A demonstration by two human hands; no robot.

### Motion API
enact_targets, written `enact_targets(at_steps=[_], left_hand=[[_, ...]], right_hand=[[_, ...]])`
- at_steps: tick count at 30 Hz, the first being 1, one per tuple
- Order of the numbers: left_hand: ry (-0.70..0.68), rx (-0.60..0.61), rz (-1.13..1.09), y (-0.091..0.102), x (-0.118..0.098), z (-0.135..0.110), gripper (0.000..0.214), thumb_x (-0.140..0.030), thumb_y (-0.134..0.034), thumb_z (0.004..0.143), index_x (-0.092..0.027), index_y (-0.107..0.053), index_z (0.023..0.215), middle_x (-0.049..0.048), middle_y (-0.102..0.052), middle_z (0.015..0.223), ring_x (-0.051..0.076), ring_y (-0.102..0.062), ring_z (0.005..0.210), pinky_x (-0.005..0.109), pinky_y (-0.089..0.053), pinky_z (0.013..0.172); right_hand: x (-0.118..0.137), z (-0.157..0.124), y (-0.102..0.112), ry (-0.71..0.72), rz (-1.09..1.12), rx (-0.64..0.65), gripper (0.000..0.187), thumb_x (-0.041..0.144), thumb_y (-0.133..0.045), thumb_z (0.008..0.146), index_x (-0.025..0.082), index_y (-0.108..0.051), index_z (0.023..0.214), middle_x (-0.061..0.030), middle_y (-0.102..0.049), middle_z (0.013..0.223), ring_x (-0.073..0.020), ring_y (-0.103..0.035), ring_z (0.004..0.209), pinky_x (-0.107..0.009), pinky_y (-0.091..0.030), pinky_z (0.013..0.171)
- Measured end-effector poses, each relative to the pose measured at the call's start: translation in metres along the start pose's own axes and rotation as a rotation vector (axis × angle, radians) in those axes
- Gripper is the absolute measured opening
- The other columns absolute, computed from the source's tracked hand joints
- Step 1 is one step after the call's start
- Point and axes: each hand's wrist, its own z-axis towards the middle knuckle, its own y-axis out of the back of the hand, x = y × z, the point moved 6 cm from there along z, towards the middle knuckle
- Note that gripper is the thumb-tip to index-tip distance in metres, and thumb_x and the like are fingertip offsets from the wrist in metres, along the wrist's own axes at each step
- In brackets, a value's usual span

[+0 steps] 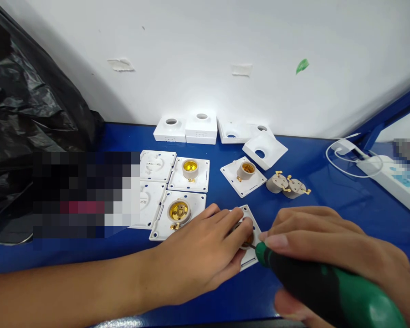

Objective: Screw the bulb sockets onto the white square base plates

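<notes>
"Where's the socket (249, 239)?"
"Near side, right of centre, fingers of my left hand (205, 248) gripping it over the white plate (250, 217)."
"Your right hand (341, 241)?"
"Clenched round the screwdriver (310, 280), slanting far-left to the socket's near edge."

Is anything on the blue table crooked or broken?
Nothing looks broken. One white cover sits slanted, unlike the straighter covers further left. Two loose sockets look odd because they lie off any plate, while other sockets sit on plates.

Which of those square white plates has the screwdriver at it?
The white plate at front right, partly hidden by the left grip: the screwdriver reaches its socket. The other plates lie apart from that screwdriver.
</notes>
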Motion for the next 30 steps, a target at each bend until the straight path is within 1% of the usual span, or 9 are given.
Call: enact_targets(at_steps=[5, 9, 11, 14, 17, 20, 23, 26, 30], left_hand=[[0.005, 0.023, -0.021, -0.002, 0.001, 0.0, 0.019, -0.024, -0.036, 0.107, -0.019, -0.05, 0.12, 0.0112, -0.067, 0.119, 0.028, -0.064, 0.104, 0.044, -0.045, 0.093], [0.018, 0.057, -0.024, -0.003, 0.001, 0.0, 0.021, -0.026, -0.034, 0.108, -0.019, -0.049, 0.122, 0.0114, -0.066, 0.121, 0.027, -0.063, 0.102, 0.042, -0.045, 0.091], [0.023, 0.053, -0.012, -0.002, 0.001, 0.001, 0.021, -0.026, -0.035, 0.108, -0.018, -0.049, 0.121, 0.0119, -0.065, 0.125, 0.026, -0.063, 0.1, 0.042, -0.045, 0.091], [0.015, 0.044, 0.005, -0.001, 0.001, 0.001, 0.019, -0.025, -0.037, 0.107, -0.017, -0.049, 0.12, 0.0111, -0.065, 0.12, 0.027, -0.061, 0.098, 0.042, -0.045, 0.091], [0.016, 0.059, 0.009, 0.0, 0.001, 0.002, 0.016, -0.024, -0.039, 0.107, -0.017, -0.049, 0.118, 0.0092, -0.065, 0.112, 0.026, -0.059, 0.091, 0.04, -0.045, 0.085], [0.02, 0.068, 0.009, 0.0, 0.001, 0.003, 0.015, -0.023, -0.04, 0.107, -0.018, -0.049, 0.116, 0.0079, -0.064, 0.109, 0.025, -0.057, 0.088, 0.039, -0.044, 0.083], [0.013, 0.07, 0.005, -0.001, 0.001, 0.003, 0.016, -0.023, -0.039, 0.107, -0.018, -0.049, 0.117, 0.008, -0.063, 0.108, 0.025, -0.057, 0.088, 0.04, -0.044, 0.083], [0.011, 0.063, 0.005, -0.002, 0.001, 0.002, 0.017, -0.023, -0.037, 0.107, -0.018, -0.049, 0.119, 0.0087, -0.063, 0.11, 0.026, -0.057, 0.089, 0.04, -0.044, 0.085], [0.014, 0.067, 0.006, -0.003, 0.001, 0.001, 0.019, -0.024, -0.036, 0.108, -0.018, -0.049, 0.12, 0.0095, -0.063, 0.113, 0.027, -0.059, 0.092, 0.042, -0.044, 0.086]], right_hand=[[0.005, 0.005, -0.003, 0.063, 0.039, 0.063, 0.024, 0.042, -0.062, 0.103, 0.027, -0.056, 0.121, 0.0064, -0.079, 0.095, -0.0103, -0.079, 0.089, -0.017, -0.062, 0.089], [0.012, 0.012, -0.002, 0.157, -0.103, 0.063, 0.019, 0.043, -0.063, 0.101, 0.025, -0.063, 0.104, 0.0026, -0.078, 0.086, -0.0144, -0.078, 0.075, -0.023, -0.066, 0.074], [0.012, 0.01, -0.003, 0.204, -0.166, 0.101, 0.019, 0.041, -0.068, 0.099, 0.023, -0.066, 0.1, 0.0004, -0.079, 0.09, -0.0161, -0.079, 0.077, -0.026, -0.067, 0.077], [0.005, 0.001, -0.001, 0.198, -0.12, 0.135, 0.04, 0.053, -0.079, 0.087, 0.025, -0.068, 0.114, 0.0024, -0.081, 0.097, -0.0164, -0.079, 0.08, -0.025, -0.066, 0.09], [-0.004, -0.006, 0.003, 0.178, -0.066, 0.116, 0.053, 0.058, -0.084, 0.079, 0.028, -0.068, 0.12, 0.0056, -0.08, 0.095, -0.0147, -0.078, 0.079, -0.02, -0.065, 0.092], [-0.004, -0.007, 0.0, 0.248, -0.1, 0.164, 0.035, 0.046, -0.079, 0.088, 0.026, -0.068, 0.115, 0.0039, -0.081, 0.095, -0.0149, -0.078, 0.076, -0.021, -0.067, 0.083], [-0.005, -0.003, -0.004, 0.225, -0.075, 0.207, 0.016, 0.038, -0.074, 0.094, 0.027, -0.068, 0.104, 0.0052, -0.08, 0.089, -0.0131, -0.075, 0.064, -0.022, -0.067, 0.068], [-0.007, -0.001, -0.008, 0.201, -0.05, 0.252, 0.016, 0.041, -0.073, 0.094, 0.026, -0.068, 0.099, 0.0042, -0.08, 0.088, -0.0122, -0.073, 0.06, -0.021, -0.064, 0.06], [-0.006, -0.002, -0.004, 0.213, -0.063, 0.181, 0.021, 0.042, -0.076, 0.091, 0.027, -0.069, 0.104, 0.004, -0.079, 0.086, -0.0133, -0.073, 0.06, -0.022, -0.064, 0.059]])
